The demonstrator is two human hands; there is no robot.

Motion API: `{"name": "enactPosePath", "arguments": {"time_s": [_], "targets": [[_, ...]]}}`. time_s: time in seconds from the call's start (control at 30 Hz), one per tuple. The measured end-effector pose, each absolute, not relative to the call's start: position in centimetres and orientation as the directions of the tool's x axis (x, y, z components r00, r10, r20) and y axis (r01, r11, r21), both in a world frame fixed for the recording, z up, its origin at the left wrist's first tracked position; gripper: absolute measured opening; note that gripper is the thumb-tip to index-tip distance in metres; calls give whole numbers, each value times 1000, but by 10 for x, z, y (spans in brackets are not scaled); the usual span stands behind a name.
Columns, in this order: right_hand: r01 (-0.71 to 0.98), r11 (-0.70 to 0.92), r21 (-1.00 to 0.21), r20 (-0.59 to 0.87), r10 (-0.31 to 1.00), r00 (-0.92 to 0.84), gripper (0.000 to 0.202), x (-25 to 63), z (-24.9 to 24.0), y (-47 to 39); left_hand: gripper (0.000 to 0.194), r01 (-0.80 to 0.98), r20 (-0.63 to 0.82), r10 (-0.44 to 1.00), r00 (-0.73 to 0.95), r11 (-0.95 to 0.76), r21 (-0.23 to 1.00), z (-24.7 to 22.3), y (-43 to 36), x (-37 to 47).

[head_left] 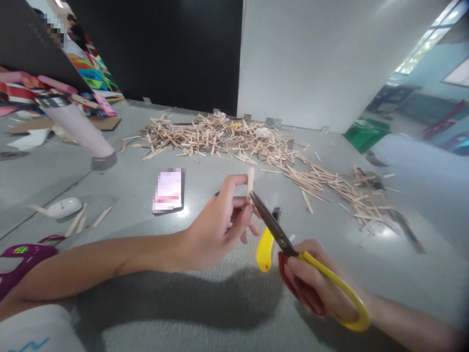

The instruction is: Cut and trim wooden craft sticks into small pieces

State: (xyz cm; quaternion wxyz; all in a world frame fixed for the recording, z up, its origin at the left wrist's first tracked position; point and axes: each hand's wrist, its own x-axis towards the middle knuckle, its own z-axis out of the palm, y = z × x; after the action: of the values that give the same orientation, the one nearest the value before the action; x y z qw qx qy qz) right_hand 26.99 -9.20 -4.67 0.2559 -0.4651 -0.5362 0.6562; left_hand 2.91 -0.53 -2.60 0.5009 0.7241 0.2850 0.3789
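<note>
Here in the head view we're right over the action, and the left hand [214, 227] has a wooden stick [250, 177] pinched nearly upright between thumb and fingers, in front of us above the grey surface [128, 188]. Across from it, the right hand [315, 271] is wrapped around the scissors [274, 232], fingers through the yellow and red handles. We see the blades angled up to the left, tips right at the lower part of the stick, though we can't tell whether they've bitten into the wood. Just beyond the scissors we spot a yellow knife [264, 252] lying on the surface. Look further back: a big, messy heap of sticks [205, 137] spreads along the foot of the black panel [164, 49] and the white panel [311, 58], trailing off to our right. Over on the left, we have a phone [168, 190] lying near the left hand, then a white mouse [65, 208] with a few loose sticks [81, 224] beside it, and a pale bottle [78, 124] standing behind.
</note>
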Motion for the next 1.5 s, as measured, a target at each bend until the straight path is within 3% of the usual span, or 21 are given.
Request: {"name": "enactPosePath", "arguments": {"time_s": [0.5,0.77,1.1,1.5], "targets": [[116,-289,-950,-310,843,-439,62,270,-57,-88,22,110,236,794,561,-354,929,-26,-1,27],[123,-275,-954,-301,851,-430,73,271,-61,-86,25,109,257,764,592,-392,914,-26,6,26],[-89,-519,-850,-369,709,-601,76,281,-59,-76,23,230,227,684,694,-510,829,-13,26,14],[-92,-318,-944,-232,835,-499,75,285,-64,-67,18,196,36,717,696,-238,951,-4,35,7]]}}
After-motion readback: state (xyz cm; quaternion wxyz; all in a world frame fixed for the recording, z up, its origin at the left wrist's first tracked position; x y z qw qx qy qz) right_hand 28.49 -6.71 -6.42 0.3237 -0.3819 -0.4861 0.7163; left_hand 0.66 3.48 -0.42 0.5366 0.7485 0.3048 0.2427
